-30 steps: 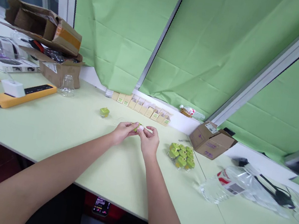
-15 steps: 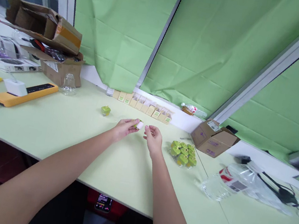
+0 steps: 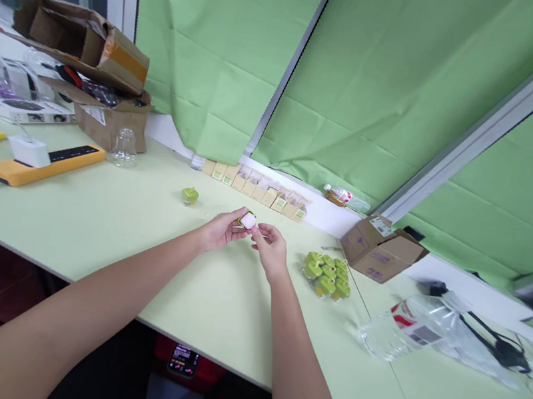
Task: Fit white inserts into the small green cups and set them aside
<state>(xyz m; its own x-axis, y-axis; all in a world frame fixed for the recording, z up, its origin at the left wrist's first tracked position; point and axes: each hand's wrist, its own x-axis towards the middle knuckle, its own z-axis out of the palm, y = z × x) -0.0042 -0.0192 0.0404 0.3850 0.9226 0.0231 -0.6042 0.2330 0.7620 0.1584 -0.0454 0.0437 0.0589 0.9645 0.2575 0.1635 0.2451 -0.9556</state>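
My left hand point(image 3: 222, 230) is closed around a small green container with a whitish face point(image 3: 247, 220), held tilted above the table. At the container's lower right corner, the thumb and fingertips of my right hand point(image 3: 270, 247) are pinched together against it; exactly what they grip is too small to see. Similar small green-lidded clear containers point(image 3: 326, 276) stand in a tight group right of my right hand, each with a loop on top. One more green-lidded container point(image 3: 189, 196) stands alone, beyond and left of my left hand.
Along the wall runs a row of small cardboard boxes point(image 3: 261, 188). An open carton point(image 3: 380, 250) and a large clear bottle point(image 3: 403, 326) are at the right. Leftward are an orange power strip point(image 3: 70, 158), a clear jar point(image 3: 124, 149) and stacked cartons point(image 3: 124, 66).
My right hand has moved slightly left, from beside the small container to contact with its corner. The container has turned a little, showing more of its whitish face.
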